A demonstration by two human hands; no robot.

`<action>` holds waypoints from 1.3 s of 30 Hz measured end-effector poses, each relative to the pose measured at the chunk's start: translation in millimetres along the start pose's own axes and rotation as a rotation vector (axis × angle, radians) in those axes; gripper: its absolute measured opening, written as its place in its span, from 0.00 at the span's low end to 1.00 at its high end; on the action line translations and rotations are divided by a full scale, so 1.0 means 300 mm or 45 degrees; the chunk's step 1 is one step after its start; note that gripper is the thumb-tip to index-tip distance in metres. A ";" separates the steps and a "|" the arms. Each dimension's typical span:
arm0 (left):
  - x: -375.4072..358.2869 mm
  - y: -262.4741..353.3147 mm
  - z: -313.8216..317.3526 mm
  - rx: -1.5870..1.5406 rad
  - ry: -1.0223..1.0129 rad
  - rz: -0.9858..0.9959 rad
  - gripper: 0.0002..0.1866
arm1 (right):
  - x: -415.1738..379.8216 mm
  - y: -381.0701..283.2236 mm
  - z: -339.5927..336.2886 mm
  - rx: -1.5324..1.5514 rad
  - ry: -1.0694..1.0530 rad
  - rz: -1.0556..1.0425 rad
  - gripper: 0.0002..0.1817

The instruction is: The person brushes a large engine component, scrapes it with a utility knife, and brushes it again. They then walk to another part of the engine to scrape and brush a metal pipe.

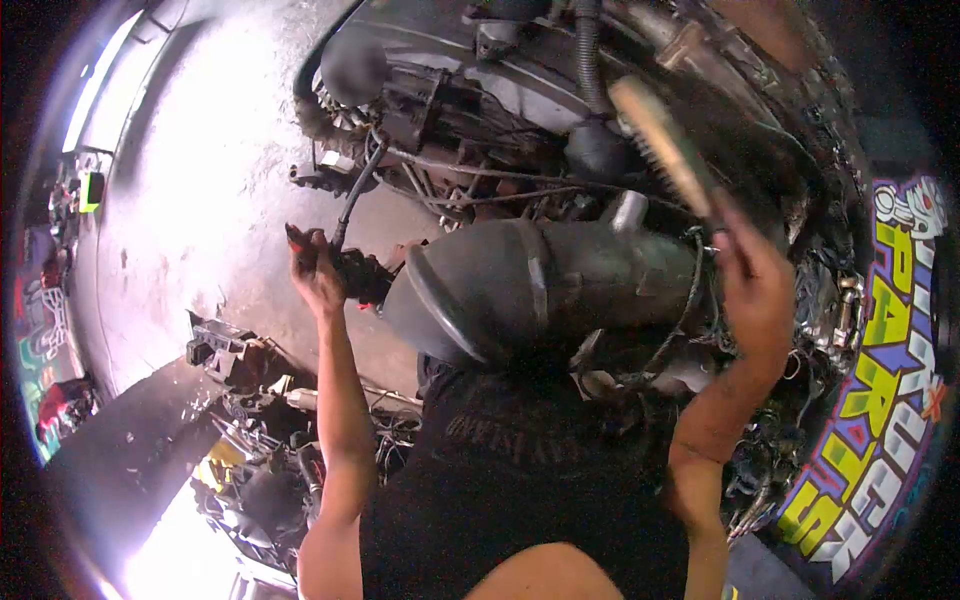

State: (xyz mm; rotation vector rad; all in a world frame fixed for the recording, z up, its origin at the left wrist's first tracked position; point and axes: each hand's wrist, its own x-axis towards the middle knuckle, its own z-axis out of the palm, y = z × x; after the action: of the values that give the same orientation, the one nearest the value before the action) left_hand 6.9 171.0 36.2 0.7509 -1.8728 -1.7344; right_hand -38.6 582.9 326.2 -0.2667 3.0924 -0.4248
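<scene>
My right hand [752, 270] is closed round the dark end of a wooden-backed brush [665, 145]. The brush is blurred and points up and left over the engine parts, its bristles along the lower left side. On the left, my left hand [318, 275] is closed on a black cable [358, 195] that runs up towards the engine. Dark parts with a bit of red sit right beside that hand. Between my arms lies a large black elbow duct [480, 280], close in front of my body.
A greasy engine [470, 110] with hoses and wires fills the top. Loose metal parts [240, 355] lie on the floor [200, 200] at left, with more mechanical parts below. A colourful lettered banner [870, 400] stands at right.
</scene>
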 end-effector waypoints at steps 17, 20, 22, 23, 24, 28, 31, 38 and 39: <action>0.028 -0.048 -0.006 0.117 0.074 -0.031 0.13 | -0.117 0.620 0.117 0.360 0.172 0.742 0.18; 0.034 -0.071 -0.020 0.103 0.076 -0.032 0.13 | -0.061 0.647 0.172 -0.121 0.400 0.491 0.23; 0.026 -0.050 -0.010 0.070 0.053 -0.021 0.13 | -0.002 0.602 0.158 -0.153 0.351 0.561 0.25; 0.037 -0.068 -0.011 0.073 0.056 -0.008 0.13 | 0.027 0.564 0.142 -0.195 0.287 0.623 0.27; 0.048 -0.111 -0.013 -0.002 0.029 0.105 0.14 | 0.054 0.519 0.117 -0.183 0.290 0.619 0.27; 0.033 -0.056 -0.020 0.018 0.020 0.268 0.15 | 0.102 0.384 0.064 -0.097 0.036 0.631 0.26; 0.023 0.051 -0.006 -0.012 0.165 0.398 0.16 | 0.056 0.332 0.051 -0.254 0.164 0.573 0.22; -0.280 0.627 0.144 -0.186 -0.440 0.308 0.33 | -0.157 -0.021 0.128 0.464 0.266 -0.297 0.25; -0.319 0.661 0.160 -0.166 -0.648 0.270 0.38 | -0.167 -0.074 0.166 0.532 0.173 -0.437 0.29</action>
State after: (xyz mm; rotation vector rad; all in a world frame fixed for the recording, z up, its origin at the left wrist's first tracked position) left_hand 30.3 280.6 231.7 0.0502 -2.0332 -2.0085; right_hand 16.0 557.1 283.4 -0.7847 2.9782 -1.1178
